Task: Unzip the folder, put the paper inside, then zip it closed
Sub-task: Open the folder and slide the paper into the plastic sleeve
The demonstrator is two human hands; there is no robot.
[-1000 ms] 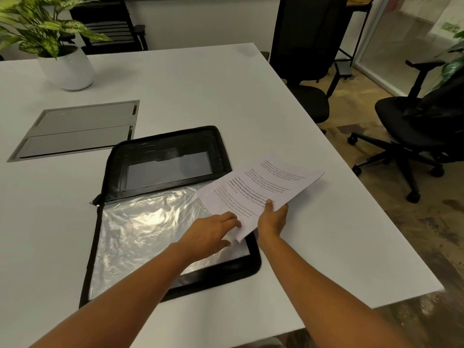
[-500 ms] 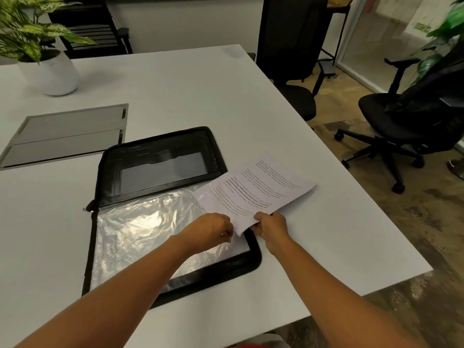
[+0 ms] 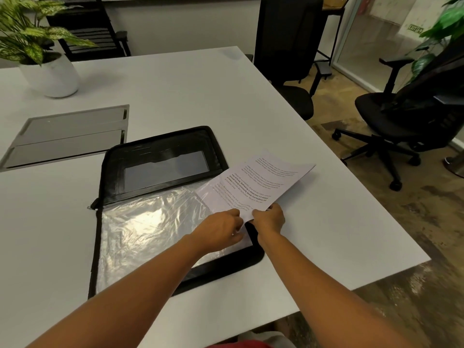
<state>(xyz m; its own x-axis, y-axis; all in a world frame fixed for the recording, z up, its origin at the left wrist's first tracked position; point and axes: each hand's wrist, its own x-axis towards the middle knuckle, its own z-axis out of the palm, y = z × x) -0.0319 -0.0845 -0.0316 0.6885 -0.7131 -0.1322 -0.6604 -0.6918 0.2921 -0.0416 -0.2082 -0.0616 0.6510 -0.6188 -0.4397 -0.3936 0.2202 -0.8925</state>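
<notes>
Folder (image 3: pixel 160 169) lies unzipped and open flat on the white tabletop (image 3: pixel 200 91), w/ its clear plastic sleeve (image 3: pixel 145 227) on the near half. Paper (image 3: pixel 256 182) sits angled across the folder's right edge, near corner over the sleeve, far end out over the tabletop. Right hand (image 3: pixel 270 218) pinches the paper's near edge; left hand (image 3: pixel 221 231) is curled at that same corner over the sleeve, can't tell whether it grips paper or sleeve.

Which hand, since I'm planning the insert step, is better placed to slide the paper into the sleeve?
Right. The right hand pinches the paper by its near corner, while the left hand sits on the plastic sleeve beside it, better suited to steadying.
</notes>
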